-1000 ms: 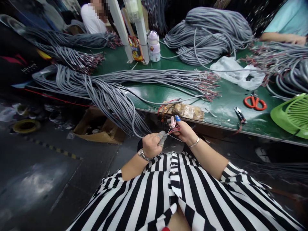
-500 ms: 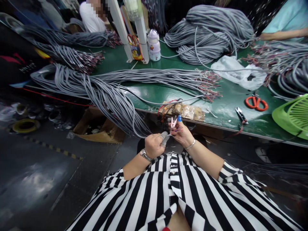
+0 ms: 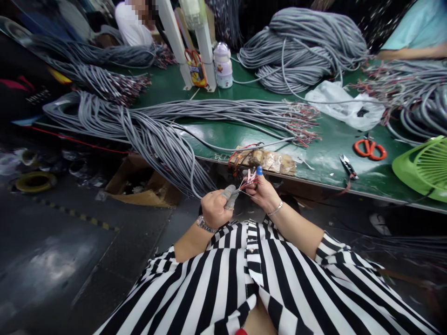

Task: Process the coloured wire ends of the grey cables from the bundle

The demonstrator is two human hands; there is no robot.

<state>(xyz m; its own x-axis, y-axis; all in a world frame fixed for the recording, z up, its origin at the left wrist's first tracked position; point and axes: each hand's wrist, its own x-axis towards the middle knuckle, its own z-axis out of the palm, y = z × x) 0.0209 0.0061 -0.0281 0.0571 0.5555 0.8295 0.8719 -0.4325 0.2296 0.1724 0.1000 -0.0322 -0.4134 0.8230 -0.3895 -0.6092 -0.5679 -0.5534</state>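
Observation:
My left hand point(image 3: 217, 206) is closed just below the green table's front edge point(image 3: 314, 179), pinching the end of a grey cable with grey finger cots on thumb and forefinger. My right hand point(image 3: 262, 191), with a blue cot on one fingertip, pinches the thin red and white wires point(image 3: 247, 180) fanned out of that cable end. The cable runs up into a thick bundle of grey cables point(image 3: 157, 139) that drapes over the table's edge.
On the table lie a small pile of brown parts point(image 3: 270, 161), black snips point(image 3: 348, 166), orange scissors point(image 3: 370, 149), a green basket point(image 3: 424, 167), a plastic bag point(image 3: 345, 108), a bottle point(image 3: 223, 67) and large grey coils point(image 3: 303, 46). A cardboard box point(image 3: 139, 184) sits underneath. Other people work at the far side.
Both hands have shifted slightly up and left, staying together on the wire ends; the left hand has turned a little. Nothing on the table has moved.

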